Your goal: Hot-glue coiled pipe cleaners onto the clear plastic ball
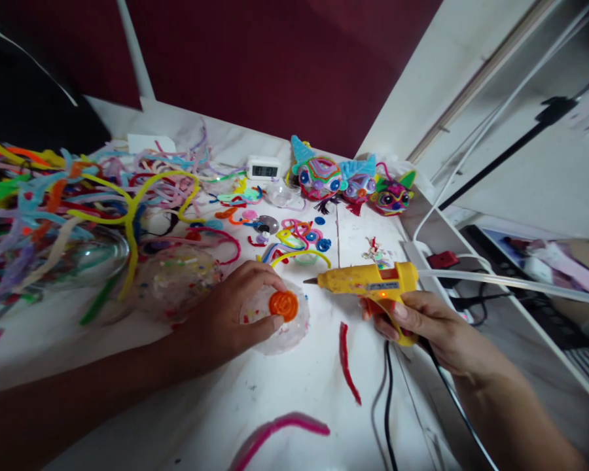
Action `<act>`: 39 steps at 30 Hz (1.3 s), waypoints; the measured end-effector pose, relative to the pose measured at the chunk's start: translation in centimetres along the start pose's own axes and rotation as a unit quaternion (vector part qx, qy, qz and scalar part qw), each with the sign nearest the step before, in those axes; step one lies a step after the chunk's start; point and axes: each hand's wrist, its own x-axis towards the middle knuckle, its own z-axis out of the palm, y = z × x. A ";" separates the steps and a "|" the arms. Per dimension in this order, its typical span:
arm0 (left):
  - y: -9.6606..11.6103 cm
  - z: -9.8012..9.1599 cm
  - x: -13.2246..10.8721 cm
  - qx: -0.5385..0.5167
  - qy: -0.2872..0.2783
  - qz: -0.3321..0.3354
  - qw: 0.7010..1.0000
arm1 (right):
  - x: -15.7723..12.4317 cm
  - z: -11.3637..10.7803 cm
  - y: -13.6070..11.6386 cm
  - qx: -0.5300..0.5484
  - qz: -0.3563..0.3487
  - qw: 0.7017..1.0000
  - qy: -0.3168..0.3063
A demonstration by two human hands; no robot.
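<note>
In my right hand is a yellow hot glue gun, its orange light lit and its nozzle pointing left. A clear glue stick sticks out of its back end. The thumb and fingers of my left hand close around an orange coil of pipe cleaner. That coil rests on a clear round plastic piece flecked with coloured bits. The nozzle tip is a little above and to the right of the coil, apart from it. Right of the plastic piece lies a short red pipe cleaner.
Pipe cleaners heap up at the left. Several decorated masks or heads stand at the back right, beside a small digital clock. A magenta pipe cleaner lies in front. The glue gun's black cord runs down the table.
</note>
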 end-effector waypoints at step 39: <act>0.3 -0.5 0.6 0.043 -0.020 0.028 0.998 | -0.3 4.4 -0.2 -0.343 -0.210 0.902 0.158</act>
